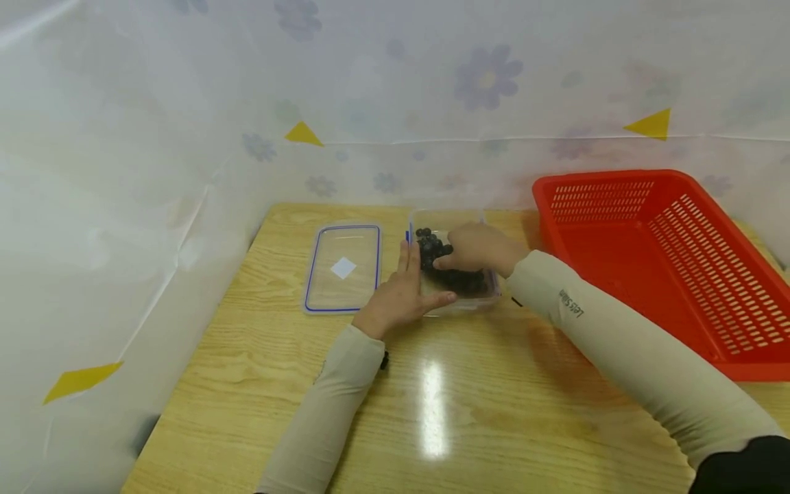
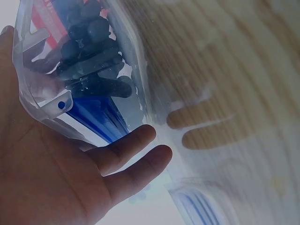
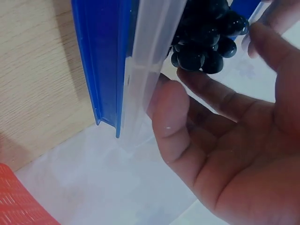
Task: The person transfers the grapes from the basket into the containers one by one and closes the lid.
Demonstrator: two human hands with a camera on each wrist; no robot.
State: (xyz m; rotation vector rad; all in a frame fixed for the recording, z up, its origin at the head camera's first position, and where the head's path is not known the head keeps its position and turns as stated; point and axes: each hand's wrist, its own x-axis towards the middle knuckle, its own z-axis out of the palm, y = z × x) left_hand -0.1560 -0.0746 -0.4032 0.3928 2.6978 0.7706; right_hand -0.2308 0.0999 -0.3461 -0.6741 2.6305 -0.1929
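A clear plastic container (image 1: 461,307) with blue side clips stands on the table, with dark grapes (image 1: 428,248) inside it. My left hand (image 1: 398,298) rests against its left side, fingers straight and thumb spread along the front. In the left wrist view, two fingers of the left hand (image 2: 61,173) extend past a blue clip (image 2: 98,117). Reaching inside, my right hand (image 1: 478,248) has its thumb and fingers around part of the grape bunch. The right wrist view shows the grapes (image 3: 201,42) between thumb and fingers of the right hand (image 3: 243,136), its other fingers curled.
Left of the container lies a clear lid (image 1: 321,274) with a blue seal and a white square label (image 1: 343,267). A large red plastic basket (image 1: 623,336) stands on the right. Behind the wooden table (image 1: 494,412) hangs a flowered sheet (image 1: 395,89).
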